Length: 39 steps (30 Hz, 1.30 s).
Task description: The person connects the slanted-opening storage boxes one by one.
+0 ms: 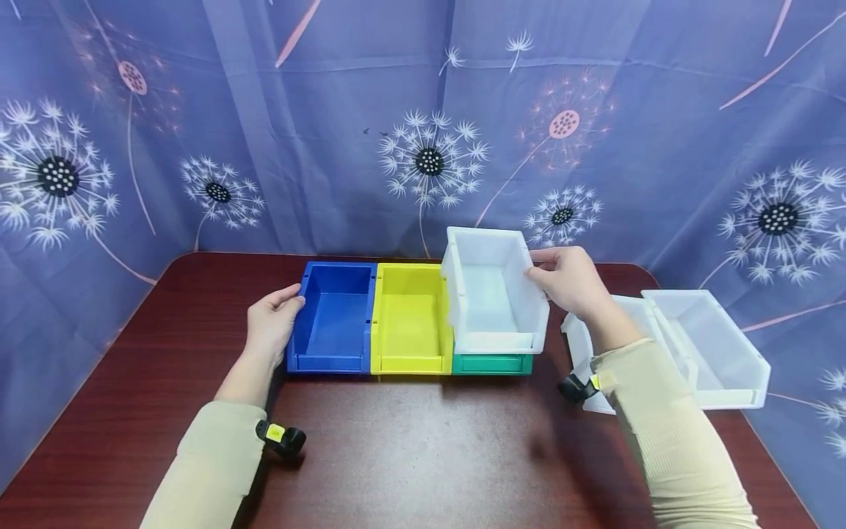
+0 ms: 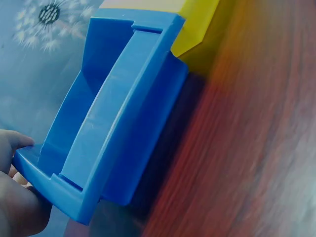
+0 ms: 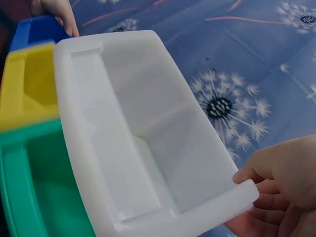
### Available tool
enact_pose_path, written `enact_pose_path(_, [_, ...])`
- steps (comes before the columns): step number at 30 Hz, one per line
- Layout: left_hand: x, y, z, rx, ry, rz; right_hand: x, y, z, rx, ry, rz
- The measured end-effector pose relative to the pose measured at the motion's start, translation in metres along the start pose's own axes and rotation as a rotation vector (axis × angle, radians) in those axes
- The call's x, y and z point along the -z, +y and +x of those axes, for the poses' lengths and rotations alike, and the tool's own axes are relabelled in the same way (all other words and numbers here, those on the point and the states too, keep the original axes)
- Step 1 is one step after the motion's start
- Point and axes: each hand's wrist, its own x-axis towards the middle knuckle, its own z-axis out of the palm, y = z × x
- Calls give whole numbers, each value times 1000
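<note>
My right hand (image 1: 570,281) pinches the right side wall of a white plastic bin (image 1: 490,294), thumb inside and fingers outside in the right wrist view. That bin is held over a green bin (image 1: 492,364), whose front lip shows below it in the head view. At the left end of the row, my left hand (image 1: 272,320) grips the left wall of a blue bin (image 1: 335,316). Between the blue and green bins sits a yellow bin (image 1: 411,323). In the left wrist view the thumb and fingers are on the rim of the blue bin (image 2: 111,108).
Two more white bins stand side by side at the right of the table (image 1: 410,448), the outer bin (image 1: 710,345) plainly seen and the inner bin (image 1: 681,334) partly behind my right forearm. A blue dandelion-patterned curtain (image 1: 344,147) hangs behind the table.
</note>
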Motion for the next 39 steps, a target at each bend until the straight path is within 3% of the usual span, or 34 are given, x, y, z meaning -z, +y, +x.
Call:
enact_pose_path(17, [-54, -2, -21, -20, -102, -80, -37, -23, 3, 0, -51, 104])
enact_pose_path(27, [-64, 10, -47, 32, -178, 0, -61, -36, 0, -5, -52, 126])
enact_pose_path(31, [-59, 27, -62, -38, -180, 112, -69, -46, -2, 11, -34, 104])
enact_pose_path(36, [-55, 51, -80, -174, -185, 168, -73, -60, -5, 80, 32, 57])
enact_pose_path(39, [-55, 62, -85, -181, -237, 179, -75, -66, -6, 96, 41, 54])
